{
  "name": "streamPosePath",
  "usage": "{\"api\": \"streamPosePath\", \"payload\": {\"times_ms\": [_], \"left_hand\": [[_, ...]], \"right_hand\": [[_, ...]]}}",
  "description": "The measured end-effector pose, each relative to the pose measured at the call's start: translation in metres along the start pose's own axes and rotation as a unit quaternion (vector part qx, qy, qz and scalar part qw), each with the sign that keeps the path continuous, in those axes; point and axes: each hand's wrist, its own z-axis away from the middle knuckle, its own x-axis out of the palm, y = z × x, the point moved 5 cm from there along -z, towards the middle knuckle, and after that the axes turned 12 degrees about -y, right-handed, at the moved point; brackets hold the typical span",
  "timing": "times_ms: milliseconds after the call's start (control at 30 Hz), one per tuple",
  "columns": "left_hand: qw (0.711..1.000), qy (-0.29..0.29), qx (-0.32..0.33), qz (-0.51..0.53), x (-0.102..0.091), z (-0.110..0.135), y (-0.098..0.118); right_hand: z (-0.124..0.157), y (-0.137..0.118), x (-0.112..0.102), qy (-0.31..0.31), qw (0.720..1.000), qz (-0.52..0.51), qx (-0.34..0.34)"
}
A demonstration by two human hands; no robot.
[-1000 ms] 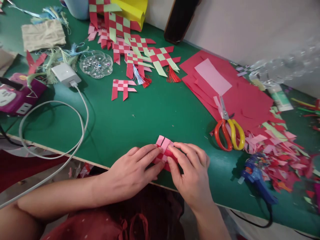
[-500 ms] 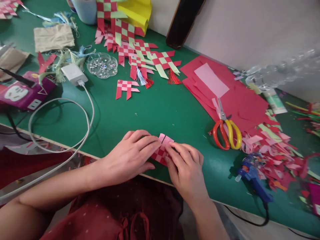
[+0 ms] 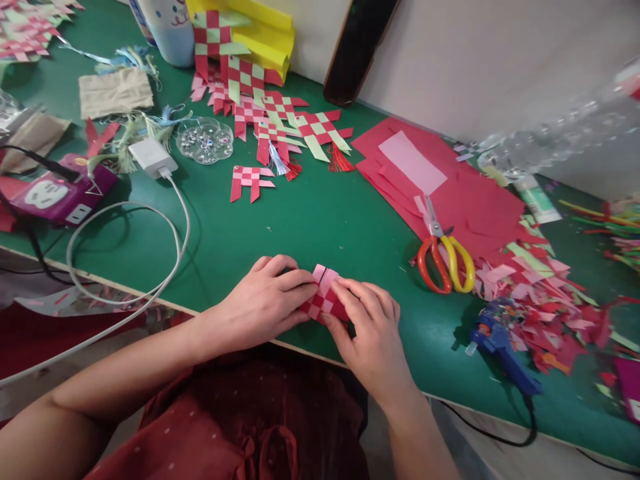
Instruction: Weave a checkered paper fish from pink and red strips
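A small woven paper piece (image 3: pixel 323 298) of red and pink strips lies on the green table (image 3: pixel 320 220) near its front edge. My left hand (image 3: pixel 260 305) pinches its left side, fingers closed on the weave. My right hand (image 3: pixel 370 330) presses and grips its right side, fingers curled over the strips. Much of the piece is hidden under both hands.
Red-and-yellow scissors (image 3: pixel 443 257) lie right of my hands on red paper sheets (image 3: pixel 450 193). A blue glue gun (image 3: pixel 500 347) and a heap of paper scraps (image 3: pixel 545 307) sit at the right. Finished woven pieces (image 3: pixel 280 117), a dish of googly eyes (image 3: pixel 205 140) and a white charger (image 3: pixel 153 157) lie further back.
The view has drifted slightly, so the table's things sit a little lower and to the left. My hands stay on the woven piece and have shifted their fingers slightly over it.
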Motion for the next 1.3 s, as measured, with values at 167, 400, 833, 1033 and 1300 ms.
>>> {"api": "streamPosePath", "payload": {"times_ms": [167, 400, 833, 1033, 1300], "left_hand": [[1.0, 0.003, 0.006, 0.001, 0.0, 0.0, 0.0], [1.0, 0.009, 0.005, -0.001, 0.0, 0.0, 0.001], [1.0, 0.004, 0.008, -0.018, 0.0, 0.001, 0.004], [1.0, 0.003, 0.004, -0.024, 0.001, 0.0, 0.003], [0.999, 0.015, 0.025, -0.021, 0.002, 0.007, 0.01]], "right_hand": [[0.006, -0.003, -0.011, 0.043, 0.998, -0.028, -0.023], [0.012, -0.003, 0.001, 0.017, 0.999, -0.035, -0.001], [0.015, 0.002, -0.004, 0.05, 0.995, -0.082, -0.002], [0.008, -0.018, 0.003, 0.001, 0.998, -0.002, -0.066], [0.022, -0.027, 0.009, -0.021, 0.996, 0.044, -0.076]]}}
